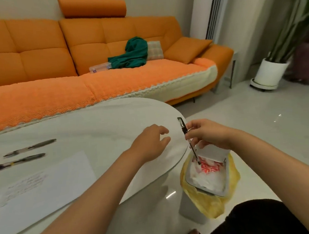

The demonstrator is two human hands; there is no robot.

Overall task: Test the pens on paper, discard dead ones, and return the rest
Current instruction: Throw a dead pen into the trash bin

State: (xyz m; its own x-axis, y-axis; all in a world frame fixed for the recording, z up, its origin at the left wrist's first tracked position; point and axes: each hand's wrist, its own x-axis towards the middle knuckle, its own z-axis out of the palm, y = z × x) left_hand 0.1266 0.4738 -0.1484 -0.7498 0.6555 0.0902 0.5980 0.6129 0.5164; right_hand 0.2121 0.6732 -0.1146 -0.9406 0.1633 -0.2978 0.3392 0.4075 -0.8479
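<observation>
My right hand (209,134) pinches a black pen (187,137), held nearly upright with its tip inside the open grey bin (206,174). The bin has a yellow liner and holds white and red waste. Hovering over the white table (99,124) near its right edge, my left hand (152,142) has loosely curled fingers and holds nothing. Two more pens (29,147) (18,161) lie on the table at the far left. A sheet of paper (40,188) with faint scribbles lies in front of them.
An orange sofa (91,57) stands behind the table with a green cloth (132,53) and a clear plastic case (99,67) on it. A potted plant (271,72) stands on the floor at the right. My dark-clothed knee (257,219) is beside the bin.
</observation>
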